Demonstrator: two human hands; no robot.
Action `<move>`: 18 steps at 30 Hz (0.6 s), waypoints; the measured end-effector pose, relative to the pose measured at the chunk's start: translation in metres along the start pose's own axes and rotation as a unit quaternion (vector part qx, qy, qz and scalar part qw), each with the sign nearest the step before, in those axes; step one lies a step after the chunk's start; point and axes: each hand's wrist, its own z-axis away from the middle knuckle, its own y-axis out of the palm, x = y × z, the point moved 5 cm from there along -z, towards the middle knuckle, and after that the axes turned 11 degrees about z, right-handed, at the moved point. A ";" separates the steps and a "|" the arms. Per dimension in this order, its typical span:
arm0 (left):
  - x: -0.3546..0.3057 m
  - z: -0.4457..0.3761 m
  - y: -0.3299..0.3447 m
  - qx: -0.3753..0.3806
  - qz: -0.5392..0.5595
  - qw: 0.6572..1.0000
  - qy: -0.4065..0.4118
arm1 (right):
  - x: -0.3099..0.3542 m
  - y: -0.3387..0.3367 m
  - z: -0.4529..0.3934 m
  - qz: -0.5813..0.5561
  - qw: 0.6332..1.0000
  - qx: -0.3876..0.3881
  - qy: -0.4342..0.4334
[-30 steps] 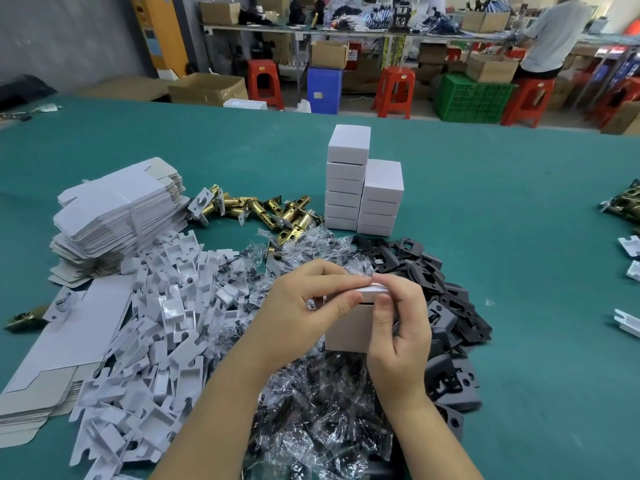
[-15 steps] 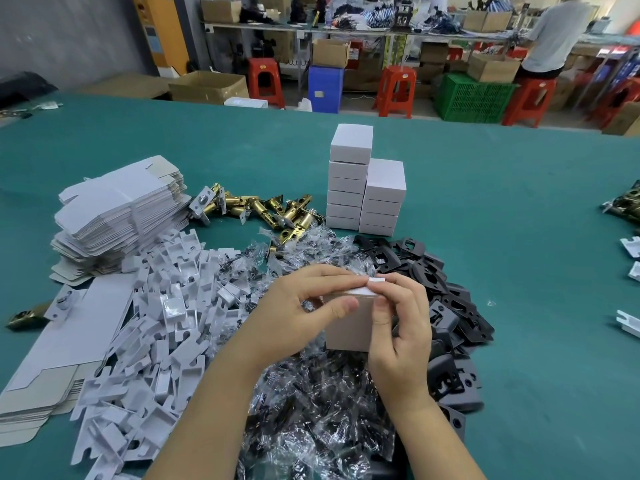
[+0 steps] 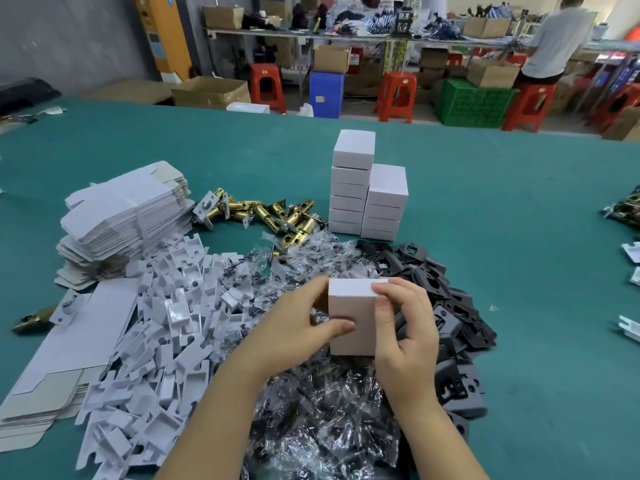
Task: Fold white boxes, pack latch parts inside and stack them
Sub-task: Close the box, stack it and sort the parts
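A small white box (image 3: 351, 313) stands upright between my hands, its top flap closed. My left hand (image 3: 298, 327) grips its left side, thumb across the front. My right hand (image 3: 405, 327) grips the right side, thumb on the front edge and fingers at the top corner. Two stacks of finished white boxes (image 3: 367, 192) stand behind on the green table (image 3: 502, 237). Brass latch bolts (image 3: 277, 213) lie left of the stacks. Black plates (image 3: 446, 306) lie to the right, bagged screws (image 3: 318, 427) under my wrists.
Flat box blanks (image 3: 121, 216) are piled at the left, more (image 3: 62, 358) lie at the near left. White plastic inserts (image 3: 156, 341) are heaped beside them. More parts (image 3: 627, 209) sit at the right edge. A person (image 3: 554, 36) sits at a far bench.
The open top flap has been tucked shut. My left fingers came off the box top to its side, and the box now sits a little higher and squarer.
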 end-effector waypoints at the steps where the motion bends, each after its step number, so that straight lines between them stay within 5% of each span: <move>1: -0.002 0.001 -0.003 -0.005 0.028 1.000 -0.002 | 0.005 -0.002 -0.002 -0.004 1.000 0.011 0.004; 7: -0.038 0.016 -0.023 -0.068 0.202 0.969 0.127 | 0.030 -0.036 -0.010 -0.062 0.996 0.004 0.068; 12: -0.046 0.012 -0.012 -0.156 0.010 0.959 0.238 | 0.031 -0.013 -0.009 -0.262 0.893 0.201 0.307; 15: -0.043 0.010 -0.004 -0.191 -0.110 0.927 0.304 | 0.020 -0.006 -0.015 -0.257 0.870 0.198 0.371; 18: -0.033 0.003 0.004 -0.195 -0.127 0.933 0.275 | 0.012 0.001 -0.019 -0.307 0.835 0.197 0.413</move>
